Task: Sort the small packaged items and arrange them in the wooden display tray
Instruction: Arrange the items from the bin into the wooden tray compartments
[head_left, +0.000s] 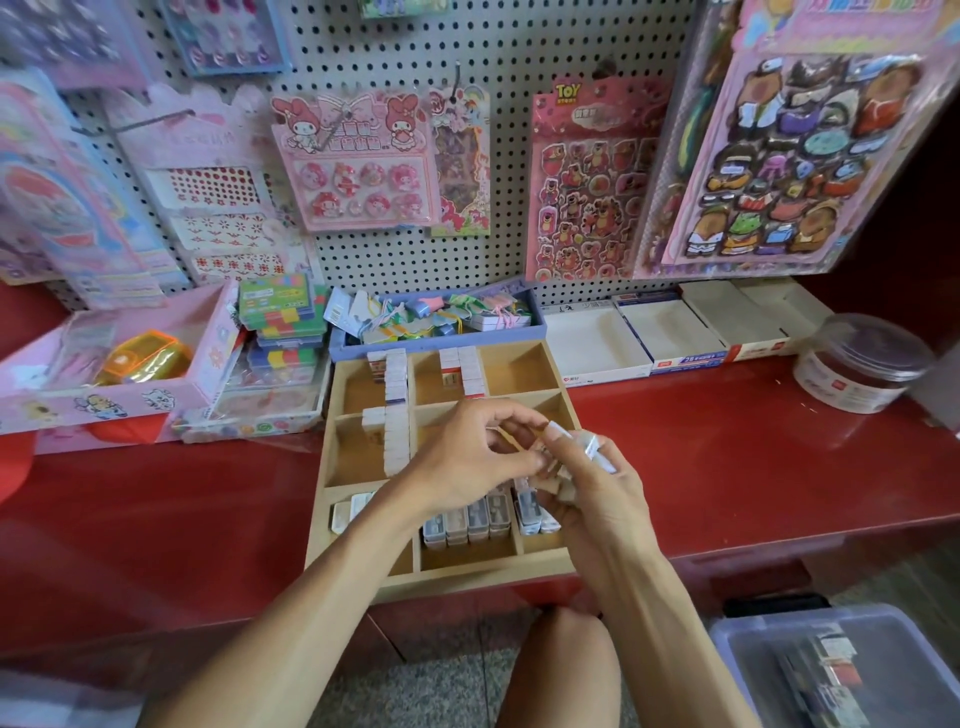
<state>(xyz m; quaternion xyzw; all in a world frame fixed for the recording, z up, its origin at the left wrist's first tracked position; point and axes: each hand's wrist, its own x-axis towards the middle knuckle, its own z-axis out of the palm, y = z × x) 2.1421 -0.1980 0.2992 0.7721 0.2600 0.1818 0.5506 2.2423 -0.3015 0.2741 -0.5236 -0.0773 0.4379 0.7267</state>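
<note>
The wooden display tray (519, 366) sits on the red shelf, split into compartments. White small packaged items (397, 410) stand in rows in its back and middle-left cells. Clear-fronted packs (467, 522) line the front cells. Both hands meet above the tray's middle right. My right hand (597, 499) grips several small packs (595, 447) in its curled fingers. My left hand (467, 457) pinches one of those packs at its fingertips. The cells under the hands are hidden.
A lilac tray of binder clips (436, 319) lies behind the wooden tray, with white cardboard boxes (670, 338) to its right and a clear round tub (862, 364) beyond. A pink box (104, 374) is at left. A grey bin (841, 670) sits on the floor at right.
</note>
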